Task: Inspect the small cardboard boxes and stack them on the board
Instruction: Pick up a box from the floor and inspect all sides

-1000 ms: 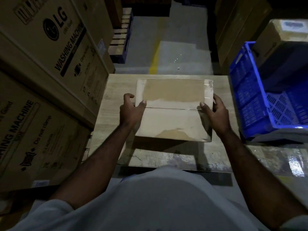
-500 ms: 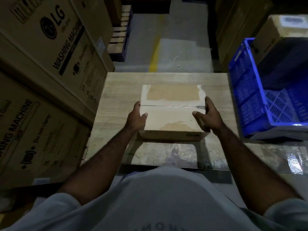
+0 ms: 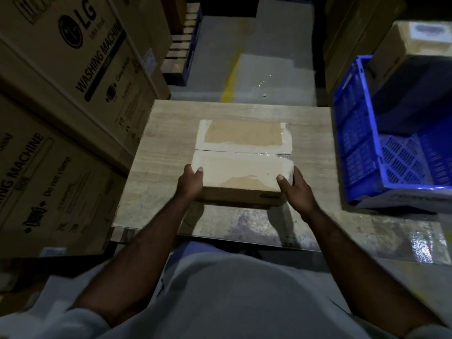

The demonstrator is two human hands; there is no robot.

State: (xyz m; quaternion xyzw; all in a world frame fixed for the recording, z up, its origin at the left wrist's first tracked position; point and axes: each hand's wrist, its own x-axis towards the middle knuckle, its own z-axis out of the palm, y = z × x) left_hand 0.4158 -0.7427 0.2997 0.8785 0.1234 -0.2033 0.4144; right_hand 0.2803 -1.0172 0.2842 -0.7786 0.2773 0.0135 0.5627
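Now fingers (image 3: 198, 172) of left hand (image 3: 189, 184) and right hand (image 3: 297, 192) grip box (image 3: 242, 165), perhaps touching board (image 3: 166, 148).

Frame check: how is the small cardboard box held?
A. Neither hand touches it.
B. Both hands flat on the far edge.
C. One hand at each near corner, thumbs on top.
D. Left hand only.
C: the left hand and the right hand each grip a near corner of the small cardboard box, thumbs lying on its taped top.
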